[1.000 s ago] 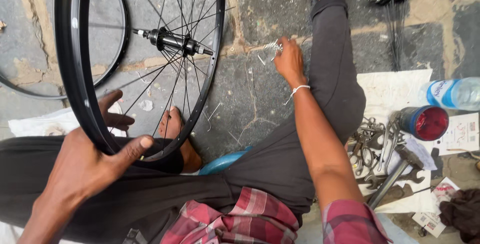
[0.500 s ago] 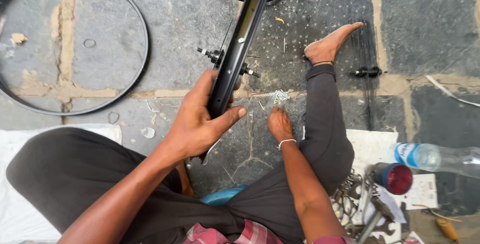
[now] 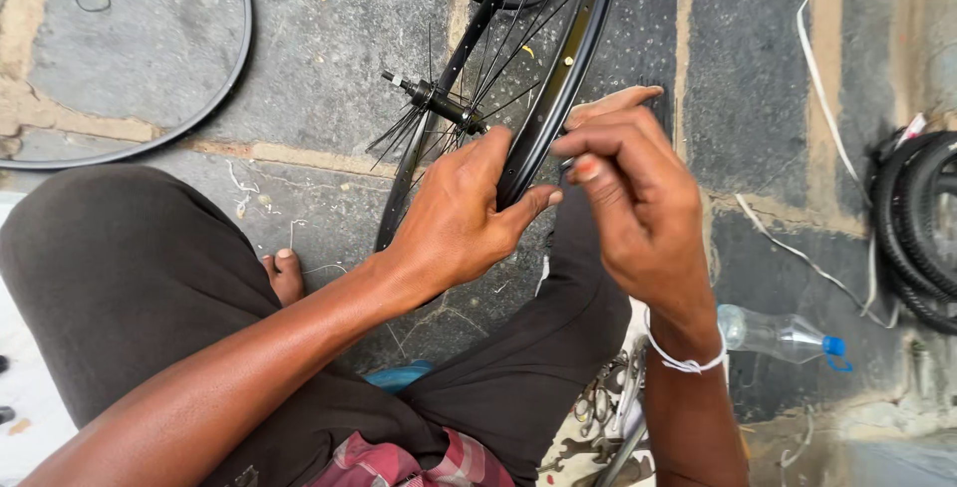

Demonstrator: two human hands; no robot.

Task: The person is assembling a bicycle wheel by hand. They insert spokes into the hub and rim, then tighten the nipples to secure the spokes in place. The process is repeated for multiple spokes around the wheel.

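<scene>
A person sits on a paved stone floor (image 3: 329,38) with a black bicycle wheel (image 3: 558,88) standing upright between their knees, its rim running from the near centre up toward the far edge of the view. The left hand (image 3: 459,218) is clenched around the rim at its near part, fingers wrapped over one side and the thumb pressed against the other. The right hand (image 3: 638,198) is just to the right of the rim, its thumb and fingertips pinched together at the rim's edge on something too small to make out; the hand touches or nearly touches the rim there. A white band (image 3: 683,357) circles the right wrist.

The wheel's hub (image 3: 439,103), with its axle end pointing left, sits just beyond the left hand, and thin spokes (image 3: 508,48) fan from it to the rim. The person wears dark trousers (image 3: 130,278) and a red checked shirt (image 3: 419,462), and a bare toe (image 3: 286,273) shows near the left knee.

To the far left a bare black rim (image 3: 214,98) lies flat on the floor. On the right, near the right forearm, a clear plastic bottle (image 3: 783,332) with a blue cap lies on its side. Black tyres (image 3: 912,238) are stacked at the right edge, and a white cord (image 3: 822,78) trails across the paving between them and the wheel. Metal tools (image 3: 598,417) lie near the right knee.
</scene>
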